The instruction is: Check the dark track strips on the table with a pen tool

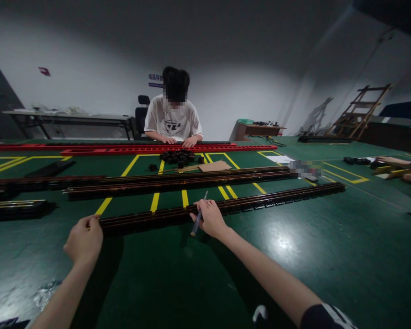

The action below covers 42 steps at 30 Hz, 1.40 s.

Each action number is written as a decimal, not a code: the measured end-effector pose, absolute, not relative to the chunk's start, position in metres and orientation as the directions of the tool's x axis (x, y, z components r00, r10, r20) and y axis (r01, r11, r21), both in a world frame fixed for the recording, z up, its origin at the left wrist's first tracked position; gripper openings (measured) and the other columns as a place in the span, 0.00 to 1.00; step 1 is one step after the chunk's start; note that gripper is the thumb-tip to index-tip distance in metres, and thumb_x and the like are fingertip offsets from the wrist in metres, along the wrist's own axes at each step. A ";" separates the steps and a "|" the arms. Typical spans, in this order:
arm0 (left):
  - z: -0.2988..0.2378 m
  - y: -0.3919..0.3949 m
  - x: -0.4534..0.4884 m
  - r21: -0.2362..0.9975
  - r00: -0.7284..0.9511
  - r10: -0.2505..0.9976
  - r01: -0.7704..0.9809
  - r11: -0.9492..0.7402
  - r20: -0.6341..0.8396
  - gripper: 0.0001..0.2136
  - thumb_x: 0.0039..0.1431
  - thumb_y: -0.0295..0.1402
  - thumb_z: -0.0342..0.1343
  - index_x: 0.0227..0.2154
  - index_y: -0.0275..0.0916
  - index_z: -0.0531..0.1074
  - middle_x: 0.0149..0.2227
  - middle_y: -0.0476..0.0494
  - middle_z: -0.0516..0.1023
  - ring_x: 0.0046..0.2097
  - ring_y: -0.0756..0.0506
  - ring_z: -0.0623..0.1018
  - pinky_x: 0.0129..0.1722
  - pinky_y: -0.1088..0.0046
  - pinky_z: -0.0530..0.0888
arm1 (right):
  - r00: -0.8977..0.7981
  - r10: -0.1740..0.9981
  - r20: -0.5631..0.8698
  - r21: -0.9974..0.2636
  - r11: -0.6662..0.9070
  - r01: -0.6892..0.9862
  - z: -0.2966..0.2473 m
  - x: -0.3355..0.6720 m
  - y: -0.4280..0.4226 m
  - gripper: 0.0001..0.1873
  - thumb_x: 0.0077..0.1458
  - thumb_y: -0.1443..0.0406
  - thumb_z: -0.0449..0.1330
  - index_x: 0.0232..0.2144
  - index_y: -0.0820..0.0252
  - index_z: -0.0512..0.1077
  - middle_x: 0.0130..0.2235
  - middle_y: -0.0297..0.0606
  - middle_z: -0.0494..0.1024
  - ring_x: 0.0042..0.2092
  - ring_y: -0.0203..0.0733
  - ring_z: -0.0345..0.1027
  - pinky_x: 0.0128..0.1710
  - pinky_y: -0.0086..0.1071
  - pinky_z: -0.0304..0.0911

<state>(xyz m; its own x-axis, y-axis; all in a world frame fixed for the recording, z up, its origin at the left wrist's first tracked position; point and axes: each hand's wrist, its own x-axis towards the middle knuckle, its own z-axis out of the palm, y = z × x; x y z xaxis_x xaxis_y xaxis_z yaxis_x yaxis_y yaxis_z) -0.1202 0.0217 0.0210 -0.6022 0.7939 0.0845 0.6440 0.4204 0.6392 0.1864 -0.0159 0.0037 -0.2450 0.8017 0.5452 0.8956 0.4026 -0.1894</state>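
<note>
A long black rail [277, 200] with copper-coloured strips lies slantwise across the green table in front of me. At its near left end my left hand [85, 240] is closed, thumb and fingers pinching the rail's tip. My right hand [210, 219] rests against the rail's middle and has a screwdriver [196, 224] with a clear handle between its fingers. The screwdriver's shaft points up and away from me. Just behind lies a second, similar black rail [178, 183], roughly parallel and apart from the first.
A co-worker [173, 119] sits across the green table [192, 292], hands at a red rail [167, 150]. Small black blocks [178, 157] are heaped by a piece of cardboard [215, 166]. More black rails [17, 209] lie at left. A wooden ladder [361, 109] stands at the back right.
</note>
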 end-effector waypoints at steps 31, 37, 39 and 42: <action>0.007 0.029 -0.143 0.746 -0.629 0.761 0.582 0.324 0.160 0.16 0.58 0.34 0.41 0.42 0.41 0.72 0.40 0.39 0.78 0.44 0.38 0.76 0.40 0.64 0.69 | 0.158 0.879 0.451 -0.893 0.441 0.095 0.025 -0.022 0.022 0.19 0.60 0.57 0.45 0.25 0.58 0.68 0.22 0.31 0.68 0.26 0.36 0.67 0.28 0.29 0.64; 0.005 0.033 -0.150 0.792 -0.605 0.773 0.559 0.244 0.189 0.15 0.57 0.34 0.42 0.40 0.41 0.72 0.37 0.42 0.80 0.43 0.39 0.76 0.41 0.65 0.69 | 0.106 0.871 0.480 -0.877 0.476 0.065 0.008 -0.029 0.018 0.11 0.59 0.58 0.47 0.29 0.57 0.62 0.21 0.30 0.66 0.23 0.35 0.65 0.24 0.28 0.61; 0.006 0.032 -0.151 0.798 -0.599 0.777 0.557 0.228 0.196 0.14 0.58 0.34 0.42 0.39 0.41 0.72 0.36 0.42 0.80 0.42 0.40 0.77 0.41 0.67 0.69 | 0.070 0.872 0.485 -0.874 0.483 0.051 0.005 -0.031 0.017 0.08 0.58 0.59 0.48 0.30 0.56 0.60 0.22 0.29 0.66 0.23 0.35 0.65 0.23 0.28 0.62; 0.006 0.032 -0.150 0.798 -0.595 0.777 0.561 0.219 0.204 0.13 0.58 0.34 0.43 0.38 0.40 0.73 0.35 0.43 0.80 0.41 0.41 0.77 0.40 0.68 0.69 | 0.025 0.886 0.463 -0.886 0.463 0.011 0.001 -0.035 0.015 0.09 0.57 0.58 0.50 0.30 0.55 0.58 0.23 0.29 0.67 0.25 0.35 0.68 0.24 0.28 0.64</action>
